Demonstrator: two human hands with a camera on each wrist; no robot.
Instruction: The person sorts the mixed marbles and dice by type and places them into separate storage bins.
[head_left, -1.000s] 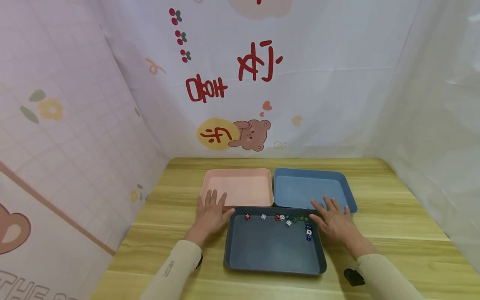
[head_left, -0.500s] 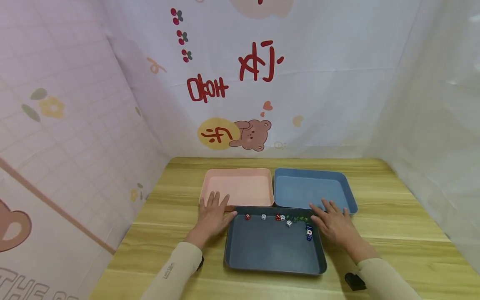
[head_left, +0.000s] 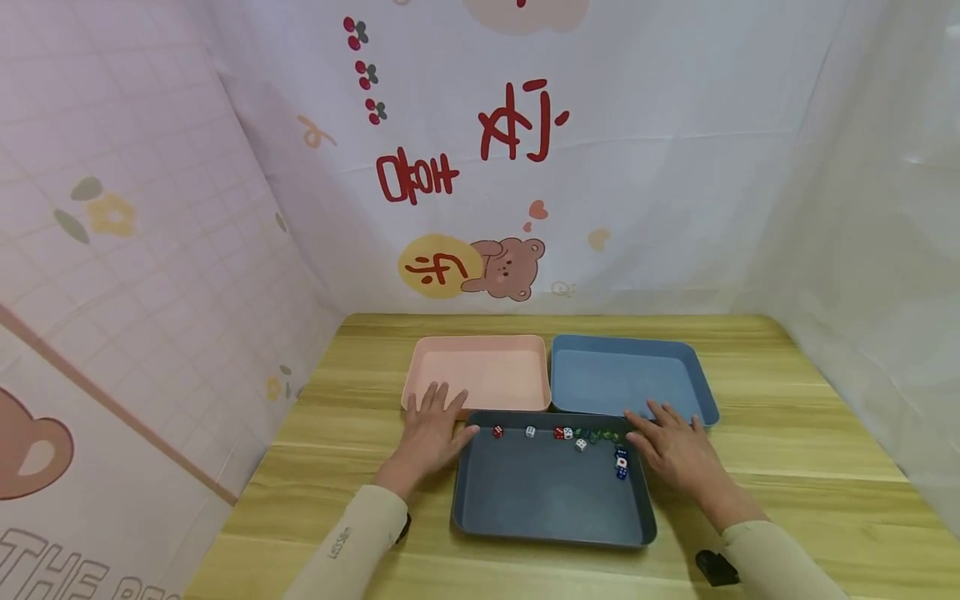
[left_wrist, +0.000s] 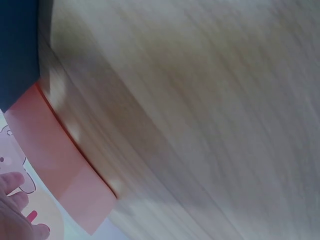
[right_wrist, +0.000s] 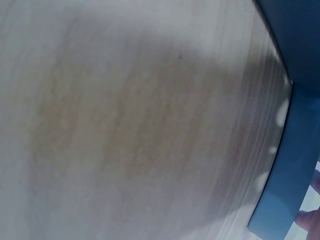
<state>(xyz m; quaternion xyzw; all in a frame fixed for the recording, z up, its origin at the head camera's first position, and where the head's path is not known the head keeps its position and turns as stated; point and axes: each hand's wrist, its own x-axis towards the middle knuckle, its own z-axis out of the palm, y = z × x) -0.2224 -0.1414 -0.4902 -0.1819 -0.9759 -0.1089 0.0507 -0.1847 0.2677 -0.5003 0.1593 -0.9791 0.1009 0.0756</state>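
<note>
My left hand (head_left: 429, 437) lies at the far left corner of a dark grey-blue tray (head_left: 555, 500), thumb by its rim. Its fingers are spread over the near edge of a pink tray (head_left: 483, 367). At the opposite corner, my right hand (head_left: 678, 450) has its thumb by the dark tray's rim and its fingers over the near edge of a blue tray (head_left: 630, 375). Neither hand holds anything. Inside the dark tray are red dice (head_left: 498, 432), white dice (head_left: 581, 445), green see-through dice (head_left: 607, 436) and blue dice (head_left: 622, 472), mostly along the far side and far right corner.
All three trays stand on a wood-grain table (head_left: 795, 467), the pink and blue ones side by side behind the dark one. Printed white cloth (head_left: 675, 208) hangs behind and at both sides. A black object (head_left: 716, 568) sits under the right cuff.
My left hand has slid slightly right, and the right hand has come slightly nearer. The head view has shifted a little. Trays and dice stay in place.
</note>
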